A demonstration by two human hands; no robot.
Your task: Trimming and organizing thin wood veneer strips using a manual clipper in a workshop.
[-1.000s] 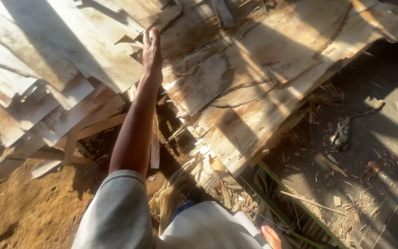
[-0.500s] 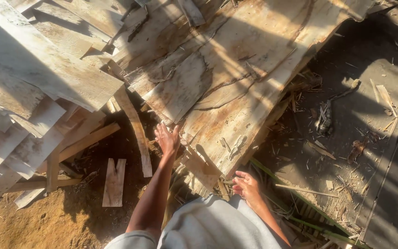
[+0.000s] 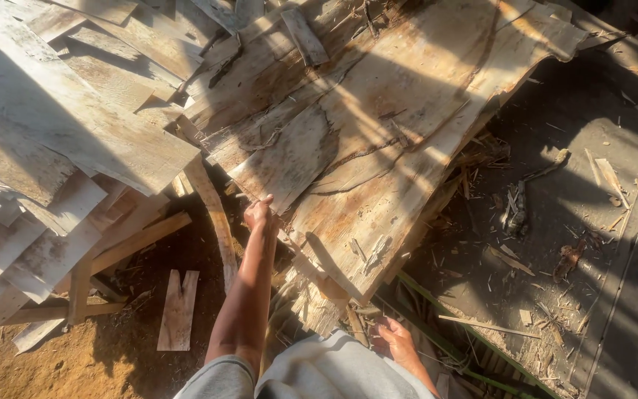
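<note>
Head view: a small notched board (image 3: 179, 310) lies on the dirt at left. The left hand (image 3: 258, 214) is curled on the lower edge of the big veneer sheet (image 3: 378, 148). The right hand (image 3: 396, 341) hangs loosely open, empty, under its corner.

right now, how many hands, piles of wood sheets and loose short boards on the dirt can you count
hands: 2 (left hand closed on a sheet edge of the right pile, right hand low by its near end)
piles of thin wood sheets: 2 (left pile, right pile)
notched short board on the dirt: 1
total: 5
</note>
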